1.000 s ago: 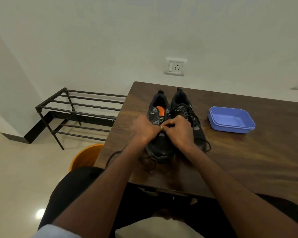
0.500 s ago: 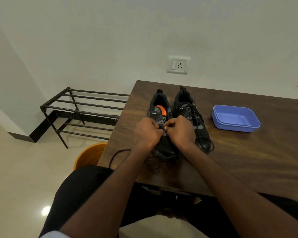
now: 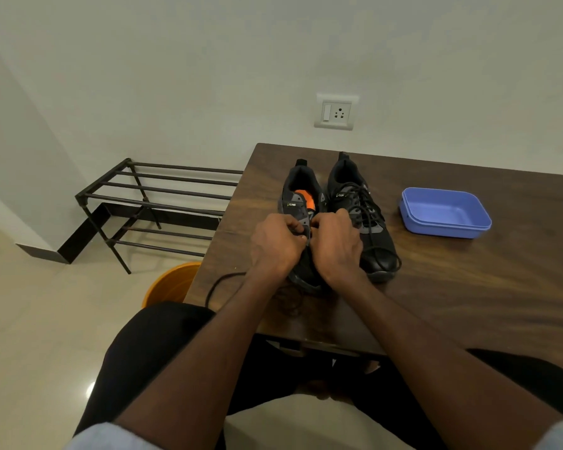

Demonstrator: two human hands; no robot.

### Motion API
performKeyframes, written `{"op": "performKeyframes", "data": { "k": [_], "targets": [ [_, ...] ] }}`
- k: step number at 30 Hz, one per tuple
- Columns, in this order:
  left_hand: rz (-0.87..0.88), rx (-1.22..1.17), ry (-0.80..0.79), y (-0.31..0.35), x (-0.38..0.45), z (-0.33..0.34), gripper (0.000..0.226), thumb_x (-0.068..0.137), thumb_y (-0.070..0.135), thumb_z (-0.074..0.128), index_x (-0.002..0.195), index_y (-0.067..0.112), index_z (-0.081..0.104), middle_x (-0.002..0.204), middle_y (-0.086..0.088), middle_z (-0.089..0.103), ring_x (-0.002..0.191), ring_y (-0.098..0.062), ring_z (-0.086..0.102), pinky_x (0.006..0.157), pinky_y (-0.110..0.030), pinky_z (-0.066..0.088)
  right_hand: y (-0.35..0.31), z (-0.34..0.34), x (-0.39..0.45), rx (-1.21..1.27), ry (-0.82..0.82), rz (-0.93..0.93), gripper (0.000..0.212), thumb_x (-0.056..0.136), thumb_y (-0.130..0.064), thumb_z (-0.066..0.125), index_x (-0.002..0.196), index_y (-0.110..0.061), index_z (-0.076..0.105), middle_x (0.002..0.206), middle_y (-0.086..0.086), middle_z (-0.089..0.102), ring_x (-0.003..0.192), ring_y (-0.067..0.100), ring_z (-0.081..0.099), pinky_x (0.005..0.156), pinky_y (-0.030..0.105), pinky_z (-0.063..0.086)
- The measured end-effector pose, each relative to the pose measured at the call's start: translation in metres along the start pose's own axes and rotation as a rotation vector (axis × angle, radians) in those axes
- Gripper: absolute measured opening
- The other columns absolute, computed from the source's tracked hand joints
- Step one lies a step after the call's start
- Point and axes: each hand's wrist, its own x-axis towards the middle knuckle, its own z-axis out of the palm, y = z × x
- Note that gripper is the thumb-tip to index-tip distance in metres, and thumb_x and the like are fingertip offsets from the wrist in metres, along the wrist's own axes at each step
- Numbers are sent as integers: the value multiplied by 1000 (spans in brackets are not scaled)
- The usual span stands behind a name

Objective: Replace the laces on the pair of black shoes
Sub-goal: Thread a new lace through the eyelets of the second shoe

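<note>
Two black shoes stand side by side near the left end of the wooden table [image 3: 468, 303], toes toward the person. Both hands work over the left shoe [image 3: 301, 196], covering its middle and toe; only its heel and orange insole show. The left hand [image 3: 275, 246] curls its fingers around what looks like a dark lace [image 3: 220, 284], which trails off the table edge. The right hand [image 3: 337, 246] is curled too, pinching at the eyelets, though what it holds is hidden. The right shoe [image 3: 361, 216] sits laced, just beside a blue tray [image 3: 446, 212].
</note>
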Motion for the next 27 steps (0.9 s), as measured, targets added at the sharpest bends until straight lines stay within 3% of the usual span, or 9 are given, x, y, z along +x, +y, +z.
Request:
{"op": "performKeyframes", "data": {
  "k": [3,5,9,13,15,17,20,23,27],
  "targets": [
    [-17,-17,2,-1,1,-1,13,88,23,81,98,29,75,102,6,75,95,-12,70,86,-37,61,1,1,1,0,9,-9,20,98,-26,67,116,-18,68,121,10,51,101,32,63,82,45,55],
    [-30,-28,5,-1,1,-1,13,87,22,81,96,29,75,101,6,75,95,-12,70,86,-38,61,1,2,7,109,-5,21,3,94,-22,71,95,-20,72,116,9,58,95,30,64,73,41,52],
    [-23,-19,30,-1,1,1,16,87,25,80,83,34,68,95,6,74,91,-13,70,83,-37,62,2,9,16,249,-48,70,25,90,-20,72,67,-21,63,103,12,66,86,28,65,67,34,42],
    [-17,-2,48,1,3,0,6,91,33,76,87,31,72,88,9,71,81,-9,67,71,-33,60,3,7,16,242,-48,43,21,95,-24,70,74,-22,68,112,10,62,90,25,63,69,32,41],
    [-11,27,51,2,3,-1,7,92,33,75,87,33,71,87,10,69,79,-8,66,65,-28,57,3,3,13,179,-59,-1,9,98,-25,68,95,-18,73,122,11,55,99,30,62,74,36,45],
    [-1,53,42,3,4,0,11,93,30,73,84,35,69,87,10,69,79,-9,67,65,-29,58,3,2,9,24,-79,-59,18,100,-26,65,112,-13,69,124,13,47,98,35,61,80,44,52],
    [5,56,27,3,3,-1,14,92,27,73,82,35,67,88,9,70,81,-13,67,69,-33,59,3,0,9,-53,-86,-96,18,101,-28,63,112,-13,63,119,11,43,96,35,60,79,44,50],
    [7,53,28,3,0,-2,9,93,27,73,88,33,70,89,9,69,81,-10,66,59,-24,48,6,-3,11,-4,-112,-65,16,98,-32,66,107,-19,66,117,9,45,96,35,59,76,43,47],
    [-11,8,41,2,0,-2,6,93,26,75,89,31,73,89,9,71,80,-8,66,59,-22,49,1,3,6,-23,-69,-59,22,98,-32,66,109,-14,58,120,11,43,90,32,58,81,49,54]
  ]
}}
